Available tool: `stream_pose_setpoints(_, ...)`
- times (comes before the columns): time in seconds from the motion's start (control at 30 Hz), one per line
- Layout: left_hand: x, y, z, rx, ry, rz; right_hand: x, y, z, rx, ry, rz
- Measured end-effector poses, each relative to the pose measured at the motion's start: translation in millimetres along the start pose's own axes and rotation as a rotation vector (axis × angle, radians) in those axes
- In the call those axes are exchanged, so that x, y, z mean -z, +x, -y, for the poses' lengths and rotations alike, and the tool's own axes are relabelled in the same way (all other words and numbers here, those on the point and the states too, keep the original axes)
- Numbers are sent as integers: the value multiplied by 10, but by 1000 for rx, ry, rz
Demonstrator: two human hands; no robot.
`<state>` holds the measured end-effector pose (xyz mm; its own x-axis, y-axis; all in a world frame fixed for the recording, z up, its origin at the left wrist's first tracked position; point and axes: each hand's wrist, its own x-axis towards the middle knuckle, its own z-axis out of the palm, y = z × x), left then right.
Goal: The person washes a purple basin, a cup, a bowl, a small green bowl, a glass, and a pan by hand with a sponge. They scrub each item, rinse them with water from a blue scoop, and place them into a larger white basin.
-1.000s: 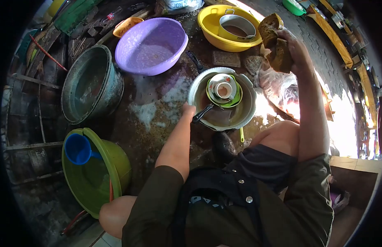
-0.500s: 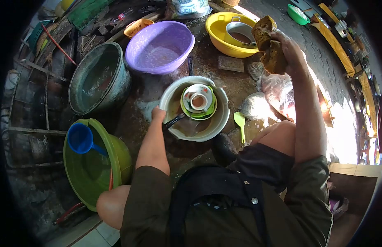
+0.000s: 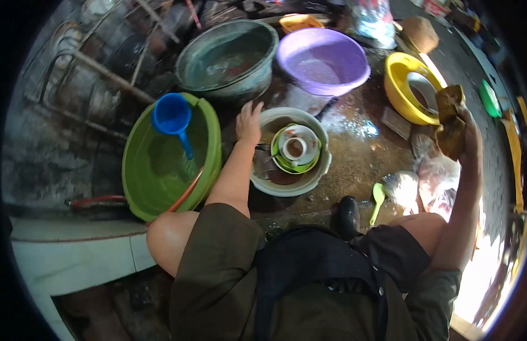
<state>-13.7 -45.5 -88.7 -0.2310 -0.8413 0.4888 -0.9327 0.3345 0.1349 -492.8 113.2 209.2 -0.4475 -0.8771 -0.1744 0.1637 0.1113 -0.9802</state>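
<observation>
Left fingers [image 3: 248,115] now spread apart, having let go of grey basin [image 3: 325,153]; basin has shifted nearer green tub [image 3: 212,136], so left side looks free. Basin lies just right of those fingers; touching rim or not, cannot tell. Cup [image 3: 294,149] inside, mouth up. Right fingers [image 3: 468,118] clamped on folded brown piece [image 3: 450,125], well right of basin; its long axis runs roughly away from me. Green spoon [image 3: 377,196], nearer me than both sets of fingers, points bowl-end away.
</observation>
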Motion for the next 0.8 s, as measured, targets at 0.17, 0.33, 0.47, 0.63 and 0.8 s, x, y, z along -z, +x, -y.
stream_pose_setpoints(0.17,1154,365,173,349,185,-523,-69,169,-119,-59,18,128)
stream_pose_setpoints(0.33,1121,-195,1186,1420,24,-288,-282,252,-152,-46,-10,116)
stream_pose_setpoints(0.47,649,-668,2000,1120,-194,-10,-390,337,-219,-77,-60,146)
stream_pose_setpoints(0.63,922,-712,1551,1117,30,171,-618,263,-218,20,-139,131)
stream_pose_setpoints(0.8,751,-751,1595,1077,-155,283,-813,160,-165,17,-155,150)
